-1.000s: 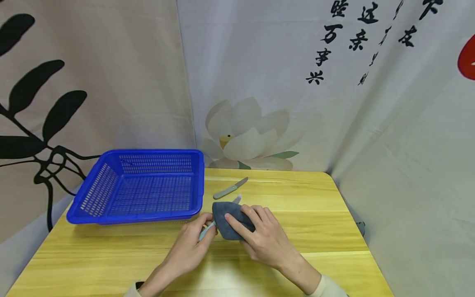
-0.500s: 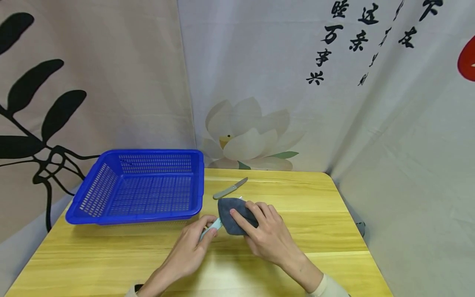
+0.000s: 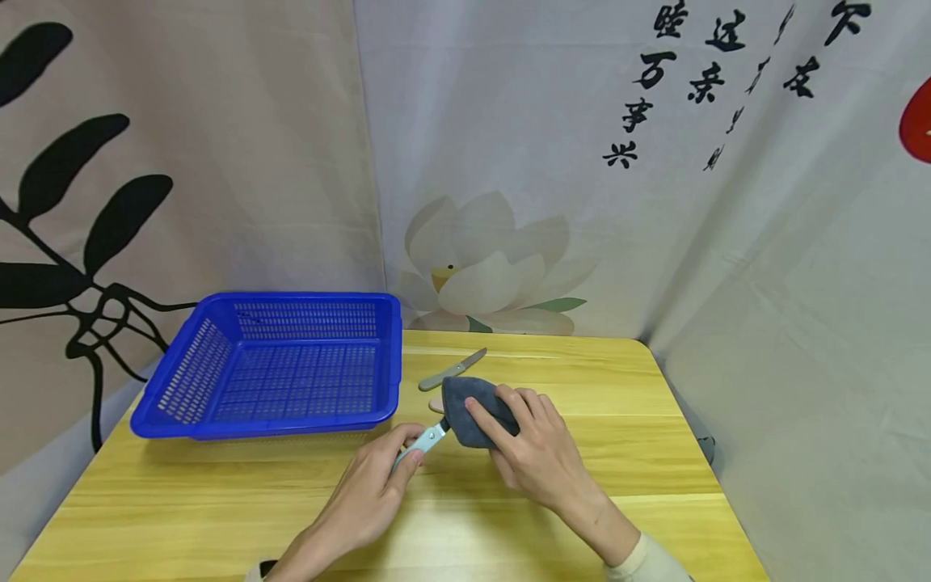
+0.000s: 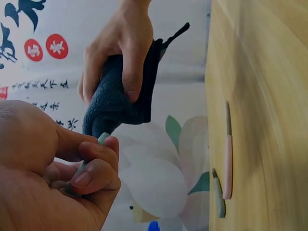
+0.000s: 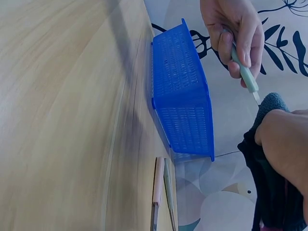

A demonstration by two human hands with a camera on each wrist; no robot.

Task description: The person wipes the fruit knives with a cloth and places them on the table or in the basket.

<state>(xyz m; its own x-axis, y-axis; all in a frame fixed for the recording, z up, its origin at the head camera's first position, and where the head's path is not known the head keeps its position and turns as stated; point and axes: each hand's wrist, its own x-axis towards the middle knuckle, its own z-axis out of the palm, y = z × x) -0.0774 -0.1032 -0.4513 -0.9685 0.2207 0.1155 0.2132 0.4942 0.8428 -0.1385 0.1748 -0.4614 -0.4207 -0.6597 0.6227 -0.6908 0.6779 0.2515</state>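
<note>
Pale fabric backdrop (image 3: 509,121), printed with a lotus, dark leaves and black characters, is hung behind the table. A yellow wood-grain table (image 3: 618,404) is set in front of it. A blue rectangular basket with perforated plastic walls (image 3: 291,427) is placed at the table's back left. Above the table, near the middle, the right hand (image 3: 541,461) is curled around a folded dark blue-grey textured cloth (image 3: 465,435); the cloth is gripped between thumb and fingers. By the left hand (image 3: 371,481), the pale mint-green handle of a slim knife (image 3: 425,442) is grasped, thumb and fingers closed on it. The knife is tilted, its handle end toward the left hand; a short length past the handle is exposed, the remainder being covered by the cloth. On the table, a pink-handled knife (image 4: 228,166) is laid, partly hidden by the cloth in the head view. Just beside it, a small grey-green-handled knife (image 3: 441,377) is laid.
</note>
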